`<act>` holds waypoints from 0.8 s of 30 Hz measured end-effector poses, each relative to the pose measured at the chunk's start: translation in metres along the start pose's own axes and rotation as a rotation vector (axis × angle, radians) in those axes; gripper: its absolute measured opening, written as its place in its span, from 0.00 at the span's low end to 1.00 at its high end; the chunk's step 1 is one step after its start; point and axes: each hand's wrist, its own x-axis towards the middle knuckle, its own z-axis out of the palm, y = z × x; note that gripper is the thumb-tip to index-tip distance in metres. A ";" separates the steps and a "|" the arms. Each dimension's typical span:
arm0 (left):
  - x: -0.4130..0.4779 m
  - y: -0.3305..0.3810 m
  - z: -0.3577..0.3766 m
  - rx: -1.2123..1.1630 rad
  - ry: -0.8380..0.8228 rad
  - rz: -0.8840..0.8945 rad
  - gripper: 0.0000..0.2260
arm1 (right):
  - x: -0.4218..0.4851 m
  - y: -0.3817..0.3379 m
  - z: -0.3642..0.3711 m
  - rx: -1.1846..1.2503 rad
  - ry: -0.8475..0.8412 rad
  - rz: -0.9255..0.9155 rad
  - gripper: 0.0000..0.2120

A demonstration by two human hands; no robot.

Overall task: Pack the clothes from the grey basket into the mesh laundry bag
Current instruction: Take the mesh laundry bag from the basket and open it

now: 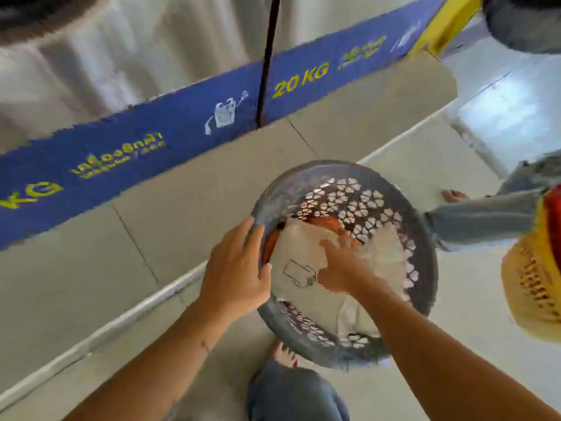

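Note:
The round grey basket point(422, 238) with flower-shaped holes stands on the floor just ahead of my knee. Inside lies a white mesh laundry bag point(299, 253) with a small dark outlined label, over an orange garment point(329, 222) that shows at the far side. My left hand point(235, 268) rests on the basket's left rim, fingers curled around it. My right hand point(343, 268) reaches into the basket and lies on the white bag, its fingers spread and blurred; whether it grips the fabric is unclear.
A blue band point(151, 141) with yellow "20 KG" lettering runs along the base of metal machines at the back. Another person in jeans point(485, 214) stands at the right beside a yellow basket point(534, 287) holding red cloth. My bare foot point(283, 355) is under the grey basket.

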 end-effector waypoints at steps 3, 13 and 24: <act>0.007 -0.017 0.035 0.013 0.079 0.145 0.29 | 0.018 0.012 0.035 -0.005 0.070 0.128 0.41; 0.014 -0.033 0.062 -0.024 0.343 0.199 0.26 | 0.049 0.013 0.056 0.213 0.458 -0.109 0.33; -0.062 -0.015 0.053 0.015 0.299 0.070 0.22 | -0.073 -0.002 0.047 0.349 0.810 -0.556 0.22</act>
